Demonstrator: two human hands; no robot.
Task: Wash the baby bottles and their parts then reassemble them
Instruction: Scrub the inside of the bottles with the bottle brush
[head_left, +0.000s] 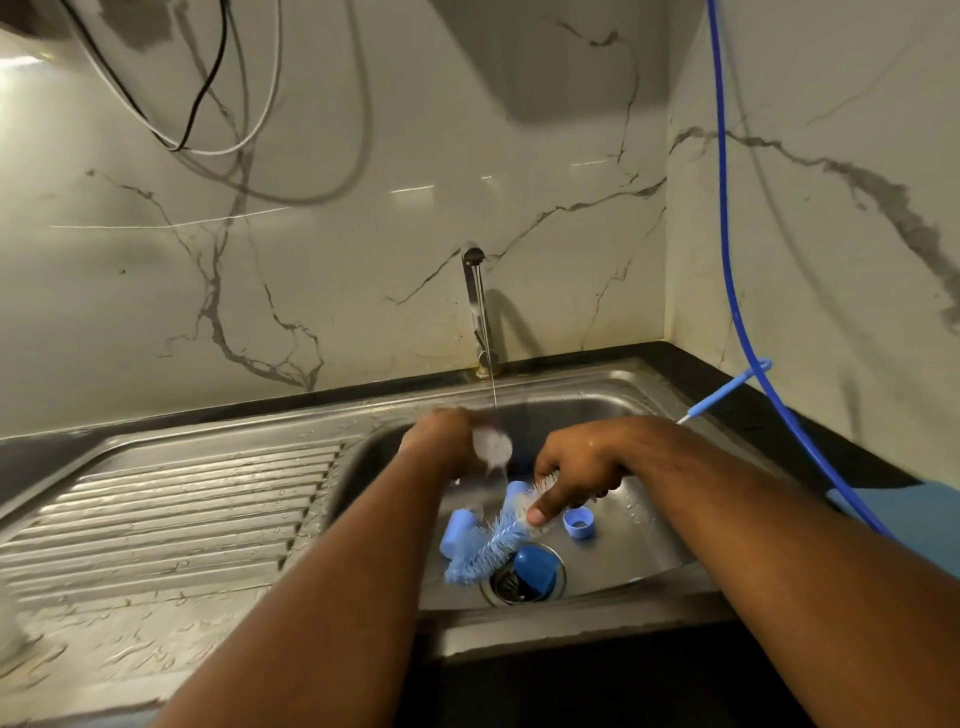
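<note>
Nothing in this kitchen can be read from where I stand: no word, number or brand. The bottle (492, 447) is a blur, so any scale or mark on it is lost. The bottle brush (493, 545) and the blue cap (579, 522) lying in the sink show plain surfaces with no legible lettering.
</note>
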